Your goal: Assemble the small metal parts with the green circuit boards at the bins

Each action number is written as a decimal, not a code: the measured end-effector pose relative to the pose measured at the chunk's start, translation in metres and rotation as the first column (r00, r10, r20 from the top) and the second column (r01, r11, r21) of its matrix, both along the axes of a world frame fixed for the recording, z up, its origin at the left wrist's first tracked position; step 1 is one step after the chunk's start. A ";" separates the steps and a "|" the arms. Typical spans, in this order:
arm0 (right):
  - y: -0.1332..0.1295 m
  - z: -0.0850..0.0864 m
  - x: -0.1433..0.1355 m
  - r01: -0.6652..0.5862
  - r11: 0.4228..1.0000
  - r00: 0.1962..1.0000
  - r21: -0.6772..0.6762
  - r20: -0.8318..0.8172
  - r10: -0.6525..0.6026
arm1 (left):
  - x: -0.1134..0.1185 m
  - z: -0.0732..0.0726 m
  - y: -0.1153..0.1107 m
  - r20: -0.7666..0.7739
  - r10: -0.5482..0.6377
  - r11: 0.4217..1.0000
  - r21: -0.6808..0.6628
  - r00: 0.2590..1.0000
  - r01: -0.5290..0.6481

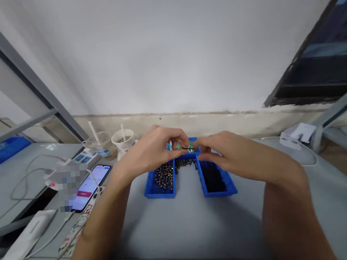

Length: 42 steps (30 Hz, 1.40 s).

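Note:
My left hand point(159, 147) and my right hand point(221, 150) meet above the blue bins, both with fingertips pinched. Between them lies a thin dark piece point(189, 148), held at both ends; it is too small to tell its exact kind. Below my left hand, a blue bin point(159, 195) holds many small metal fasteners point(165, 175). A second blue bin point(221, 193) under my right hand contains a mass of black small parts point(213, 175). Loose screws point(184, 162) lie between the two bins. Behind my fingers is a third blue bin point(193, 139) with green contents, partly hidden.
A paper cup point(123, 139) and a clear plastic cup point(99, 141), both with straws, stand at the back left. Nearer are a lit phone point(91, 187), a power strip point(87, 158) and white cables. A white box point(302, 133) sits far right, against the wall.

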State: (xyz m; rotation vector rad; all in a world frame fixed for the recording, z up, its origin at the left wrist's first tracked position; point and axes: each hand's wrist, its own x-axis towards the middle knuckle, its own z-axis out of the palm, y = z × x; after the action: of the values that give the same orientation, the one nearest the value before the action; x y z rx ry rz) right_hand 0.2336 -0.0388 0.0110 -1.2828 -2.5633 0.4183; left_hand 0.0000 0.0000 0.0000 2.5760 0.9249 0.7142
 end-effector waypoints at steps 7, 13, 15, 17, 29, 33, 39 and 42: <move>-0.002 0.001 -0.005 -0.065 0.997 0.998 0.029 -0.025 0.066 | 0.000 0.000 -0.004 -0.022 0.016 0.999 0.044 1.000 -0.015; 0.002 0.000 -0.006 -0.064 0.998 0.998 0.008 -0.020 0.064 | 0.003 -0.006 -0.002 -0.060 0.003 0.998 0.064 0.998 0.001; 0.003 -0.001 -0.004 -0.050 0.999 0.999 -0.006 -0.015 0.049 | 0.005 -0.008 -0.001 -0.064 -0.001 0.997 0.077 0.998 0.006; 0.004 -0.002 -0.003 -0.034 0.999 0.999 -0.027 0.002 0.034 | 0.008 -0.010 -0.001 -0.058 0.000 0.998 0.057 0.998 0.004; 0.004 0.005 0.000 -0.047 0.998 0.998 0.030 -0.037 0.048 | 0.020 -0.015 -0.010 0.111 -0.017 0.999 -0.039 0.994 0.021; 0.003 0.007 0.001 -0.033 0.998 0.997 0.056 -0.061 0.036 | 0.020 -0.014 -0.010 0.177 0.008 0.999 -0.053 0.984 0.002; 0.004 0.007 0.002 -0.043 0.997 0.996 0.056 -0.078 0.047 | 0.017 -0.013 -0.007 0.165 0.013 0.999 -0.040 0.986 -0.007; 0.006 0.006 0.001 -0.033 0.997 0.996 0.072 -0.081 0.039 | 0.012 -0.012 -0.005 0.130 0.009 1.000 -0.029 0.991 -0.005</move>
State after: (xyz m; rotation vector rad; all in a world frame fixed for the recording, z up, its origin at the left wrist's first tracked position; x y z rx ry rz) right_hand 0.2349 -0.0333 0.0173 -1.1716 -2.5126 0.3765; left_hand 0.0121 -0.0050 -0.0116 2.4692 0.8964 0.8535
